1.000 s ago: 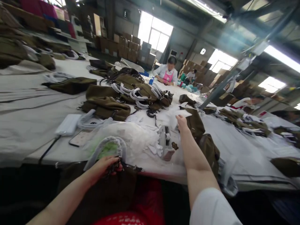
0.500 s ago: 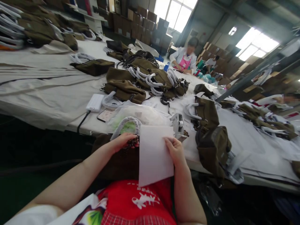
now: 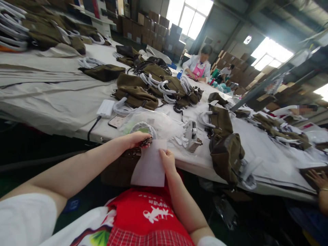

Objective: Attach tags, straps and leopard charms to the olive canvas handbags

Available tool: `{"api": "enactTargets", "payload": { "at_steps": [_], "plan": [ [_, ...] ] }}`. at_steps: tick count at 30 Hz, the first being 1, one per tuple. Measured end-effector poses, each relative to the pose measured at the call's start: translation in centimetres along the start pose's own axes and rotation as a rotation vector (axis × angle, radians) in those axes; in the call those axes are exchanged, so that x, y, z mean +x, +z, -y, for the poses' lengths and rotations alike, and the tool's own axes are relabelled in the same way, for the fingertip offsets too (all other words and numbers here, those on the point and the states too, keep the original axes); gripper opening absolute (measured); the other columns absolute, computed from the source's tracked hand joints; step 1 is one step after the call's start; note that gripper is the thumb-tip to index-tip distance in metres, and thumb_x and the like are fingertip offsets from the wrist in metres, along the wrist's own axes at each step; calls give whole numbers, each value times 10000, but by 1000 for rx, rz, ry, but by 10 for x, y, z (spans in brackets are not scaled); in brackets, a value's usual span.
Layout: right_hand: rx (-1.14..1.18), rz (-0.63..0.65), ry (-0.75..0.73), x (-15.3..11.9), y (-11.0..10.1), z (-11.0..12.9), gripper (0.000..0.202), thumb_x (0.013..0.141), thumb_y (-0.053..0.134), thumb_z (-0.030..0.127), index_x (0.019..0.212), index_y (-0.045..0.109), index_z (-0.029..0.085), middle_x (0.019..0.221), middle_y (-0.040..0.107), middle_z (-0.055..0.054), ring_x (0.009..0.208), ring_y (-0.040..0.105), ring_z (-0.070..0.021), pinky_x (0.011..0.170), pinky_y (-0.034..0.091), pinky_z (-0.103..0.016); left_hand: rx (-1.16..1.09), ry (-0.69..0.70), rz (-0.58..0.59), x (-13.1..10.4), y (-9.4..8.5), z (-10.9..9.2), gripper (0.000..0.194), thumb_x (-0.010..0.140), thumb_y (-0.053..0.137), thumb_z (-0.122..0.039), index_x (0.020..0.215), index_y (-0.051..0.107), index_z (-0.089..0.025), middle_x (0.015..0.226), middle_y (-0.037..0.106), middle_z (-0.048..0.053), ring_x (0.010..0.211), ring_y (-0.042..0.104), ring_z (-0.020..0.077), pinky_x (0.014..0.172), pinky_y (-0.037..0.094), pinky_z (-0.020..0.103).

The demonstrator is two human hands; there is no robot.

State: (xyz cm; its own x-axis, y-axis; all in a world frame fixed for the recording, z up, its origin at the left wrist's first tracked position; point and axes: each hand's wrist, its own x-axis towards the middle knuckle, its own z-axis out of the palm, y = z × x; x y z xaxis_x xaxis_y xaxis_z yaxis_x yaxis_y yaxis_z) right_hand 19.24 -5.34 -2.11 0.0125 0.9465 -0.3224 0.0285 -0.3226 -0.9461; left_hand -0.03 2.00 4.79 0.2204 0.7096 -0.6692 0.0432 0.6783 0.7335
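A dark chain (image 3: 145, 141) and the top of a brown bag (image 3: 116, 171) are at my left hand (image 3: 139, 139), whose fingers are closed on the chain. The bag hangs at the table's front edge, its grey wrapped handle (image 3: 146, 125) arching up beside that hand. My right hand (image 3: 167, 159) pinches the edge of a white sheet (image 3: 151, 167), which hangs in front of the bag and curves at its lower left. A clear plastic bag (image 3: 164, 123) lies just behind both hands.
On the white table (image 3: 69, 99) are a white power bank (image 3: 105, 108) with a cable, a phone (image 3: 116, 121), a tape dispenser (image 3: 191, 136) and several brown bags (image 3: 135, 97). A person in a pink apron (image 3: 198, 71) works across it. Another person's hand (image 3: 317, 179) shows at right.
My right hand has moved left and brought the white sheet closer to the bag, partly over its front. The view has shifted slightly, and another person's hand has appeared at the right edge.
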Motion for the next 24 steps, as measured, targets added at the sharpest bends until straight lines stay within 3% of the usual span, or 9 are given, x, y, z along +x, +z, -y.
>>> {"api": "enactTargets", "payload": {
  "at_steps": [3, 6, 12, 15, 17, 20, 24],
  "plan": [
    [44, 84, 21, -2, 23, -5, 449, 645, 649, 536, 830, 705, 131, 708, 679, -54, 628, 606, -194, 611, 492, -281, 136, 94, -80, -4, 0, 6, 207, 735, 710, -298, 653, 640, -122, 569, 644, 76, 482, 573, 162, 426, 390, 205],
    [44, 118, 36, 3, 33, -5, 505, 679, 621, 572, 905, 715, 131, 764, 705, -78, 672, 643, -220, 662, 529, -320, 211, 151, -67, -15, 2, 9, 287, 681, 753, -381, 637, 655, -115, 561, 651, 78, 510, 576, 152, 485, 392, 204],
    [-148, -43, -65, 27, 39, -8, 395, 822, 524, 526, 799, 694, 171, 740, 686, -45, 717, 625, -213, 685, 503, -304, 251, 167, -2, -27, 10, 25, 455, 636, 681, -597, 741, 639, -156, 719, 700, 98, 667, 667, 240, 632, 503, 301],
    [-202, -72, -107, 30, 41, -10, 369, 863, 497, 487, 802, 690, 179, 735, 678, -32, 753, 623, -209, 739, 498, -300, 372, 227, -109, -24, 11, 42, 423, 661, 674, -603, 629, 602, -187, 631, 645, 90, 715, 658, 285, 688, 502, 342],
    [-228, -73, -140, 29, 42, -9, 344, 865, 505, 466, 802, 693, 184, 754, 683, -31, 777, 625, -211, 773, 490, -300, 487, 303, -224, -25, 11, 52, 408, 687, 687, -580, 573, 583, -203, 618, 610, 95, 833, 646, 328, 809, 485, 369],
    [-238, -68, -175, 25, 43, -4, 325, 834, 549, 469, 796, 699, 184, 775, 695, -45, 792, 640, -228, 777, 488, -311, 624, 410, -417, -32, 10, 62, 368, 745, 677, -549, 711, 643, -185, 840, 633, 146, 1052, 572, 400, 999, 391, 448],
    [-212, -78, -195, 20, 46, 3, 326, 765, 623, 484, 805, 708, 172, 789, 713, -59, 766, 656, -243, 725, 495, -316, 919, 583, -575, -40, 8, 66, 413, 850, 585, -526, 910, 708, -137, 1071, 571, 201, 1045, 557, 383, 977, 419, 467]
  ]
}}
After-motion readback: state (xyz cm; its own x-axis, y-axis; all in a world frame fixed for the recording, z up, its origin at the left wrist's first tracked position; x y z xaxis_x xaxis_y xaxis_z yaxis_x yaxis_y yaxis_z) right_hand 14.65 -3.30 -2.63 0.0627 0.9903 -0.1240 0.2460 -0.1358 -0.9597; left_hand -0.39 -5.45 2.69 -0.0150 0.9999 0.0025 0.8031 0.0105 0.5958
